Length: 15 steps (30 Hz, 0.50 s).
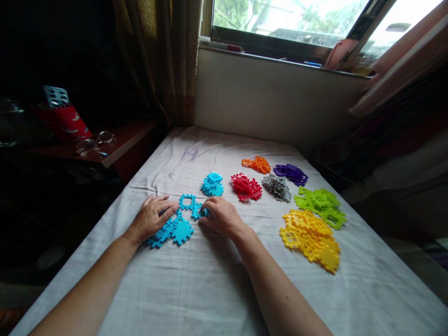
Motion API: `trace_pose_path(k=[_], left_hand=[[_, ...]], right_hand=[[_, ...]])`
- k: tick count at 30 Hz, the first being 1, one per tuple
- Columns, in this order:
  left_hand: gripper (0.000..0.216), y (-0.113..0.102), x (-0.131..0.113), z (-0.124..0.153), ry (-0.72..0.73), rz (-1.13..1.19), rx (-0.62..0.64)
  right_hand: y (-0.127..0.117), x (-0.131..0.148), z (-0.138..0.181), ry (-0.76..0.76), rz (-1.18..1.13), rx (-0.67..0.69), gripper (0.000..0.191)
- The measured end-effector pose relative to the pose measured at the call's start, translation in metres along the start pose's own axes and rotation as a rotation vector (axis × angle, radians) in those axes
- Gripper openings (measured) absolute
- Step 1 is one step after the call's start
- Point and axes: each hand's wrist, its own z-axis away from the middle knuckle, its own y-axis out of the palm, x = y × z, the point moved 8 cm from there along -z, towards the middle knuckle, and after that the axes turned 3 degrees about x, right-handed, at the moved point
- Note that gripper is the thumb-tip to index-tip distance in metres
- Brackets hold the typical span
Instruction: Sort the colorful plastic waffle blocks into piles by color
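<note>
Several joined blue plastic tiles lie flat on the white cloth. My left hand rests on top of them, fingers pressing down on the left part. My right hand pinches a small blue tile at the right end of the row, next to an open-frame blue tile. A loose pile of blue tiles sits just beyond the hands.
Sorted piles lie to the right: red, orange, grey, purple, green, yellow. A dark side table with glasses stands at the left; a window sill is behind.
</note>
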Motion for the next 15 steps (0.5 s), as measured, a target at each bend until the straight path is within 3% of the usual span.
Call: trace_pose_path(k=[3, 7, 10, 15], left_hand=[[0.063, 0.001, 0.002, 0.000, -0.006, 0.005, -0.002], [0.061, 0.000, 0.001, -0.001, -0.008, 0.013, -0.004], [0.060, 0.000, 0.000, -0.001, -0.005, 0.011, 0.005], [0.060, 0.000, 0.000, 0.000, 0.010, 0.004, 0.016]], right_hand=[[-0.015, -0.010, 0.000, 0.014, -0.043, -0.109, 0.027], [-0.048, -0.036, -0.008, 0.182, -0.012, -0.316, 0.030], [-0.058, -0.048, -0.027, 0.281, 0.052, -0.304, 0.034], [-0.054, -0.057, -0.053, 0.333, 0.139, -0.214, 0.036]])
